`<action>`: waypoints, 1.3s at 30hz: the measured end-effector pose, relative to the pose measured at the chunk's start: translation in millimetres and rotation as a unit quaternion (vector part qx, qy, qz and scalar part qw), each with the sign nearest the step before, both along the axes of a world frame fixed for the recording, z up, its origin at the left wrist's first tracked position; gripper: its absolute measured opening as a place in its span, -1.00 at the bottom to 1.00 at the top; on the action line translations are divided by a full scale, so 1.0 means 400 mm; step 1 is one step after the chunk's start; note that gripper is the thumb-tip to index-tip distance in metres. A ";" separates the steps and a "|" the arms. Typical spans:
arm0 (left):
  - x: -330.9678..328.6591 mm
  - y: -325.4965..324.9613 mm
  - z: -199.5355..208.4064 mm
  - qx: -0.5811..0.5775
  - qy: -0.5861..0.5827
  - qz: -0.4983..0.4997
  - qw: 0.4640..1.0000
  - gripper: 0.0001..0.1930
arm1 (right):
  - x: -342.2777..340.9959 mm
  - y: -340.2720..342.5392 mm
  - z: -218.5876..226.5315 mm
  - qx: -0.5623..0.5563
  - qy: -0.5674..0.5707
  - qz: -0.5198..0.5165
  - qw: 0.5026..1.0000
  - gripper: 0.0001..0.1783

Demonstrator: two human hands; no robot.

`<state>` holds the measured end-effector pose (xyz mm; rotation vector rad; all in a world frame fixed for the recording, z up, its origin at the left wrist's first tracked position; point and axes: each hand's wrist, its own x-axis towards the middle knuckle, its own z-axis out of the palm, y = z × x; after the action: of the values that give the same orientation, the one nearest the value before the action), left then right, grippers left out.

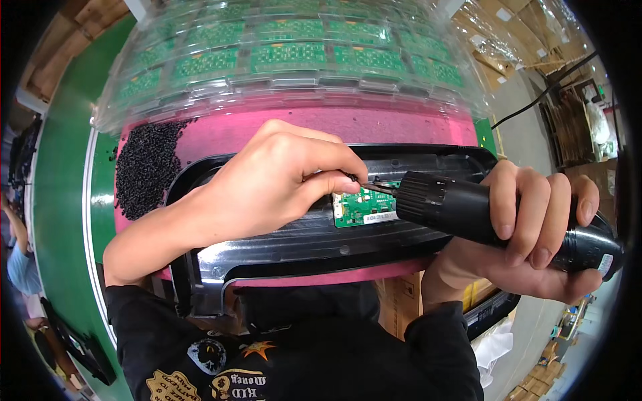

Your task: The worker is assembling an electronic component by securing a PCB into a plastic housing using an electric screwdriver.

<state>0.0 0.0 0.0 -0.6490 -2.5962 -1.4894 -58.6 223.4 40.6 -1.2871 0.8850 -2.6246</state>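
Note:
My right hand is wrapped round a black electric screwdriver, held almost level with its bit toward the left. Thumb and forefinger of my left hand pinch a small black screw close to the bit's tip. Whether screw and bit touch is too small to tell. Just beneath them, a green circuit board with a white label strip lies inside a long black plastic housing. Part of the board is hidden by my fingers and the tool.
The housing rests on a pink mat. A heap of small black screws spreads at the mat's left. Clear plastic trays of green circuit boards are stacked along the far side. A black cable hangs at the right, near cardboard boxes.

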 end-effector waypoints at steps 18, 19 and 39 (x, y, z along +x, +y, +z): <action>-0.006 -0.003 0.003 0.084 -0.150 -0.048 0.984 -0.89 | 0.008 -0.015 -0.014 -0.052 0.038 -0.019 0.998 -0.53; -0.006 -0.004 -0.003 0.062 -0.132 -0.047 0.988 -0.89 | 0.010 -0.012 -0.011 -0.046 0.036 -0.021 0.998 -0.53; -0.002 -0.005 -0.028 -0.211 -0.004 -0.149 0.966 -0.87 | -0.072 0.027 -0.047 0.217 -0.012 -0.081 0.973 -0.28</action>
<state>-0.6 -2.2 -11.3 -1.1201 -2.9499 -0.9873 -87.6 234.1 21.8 -1.1045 1.5103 -2.3533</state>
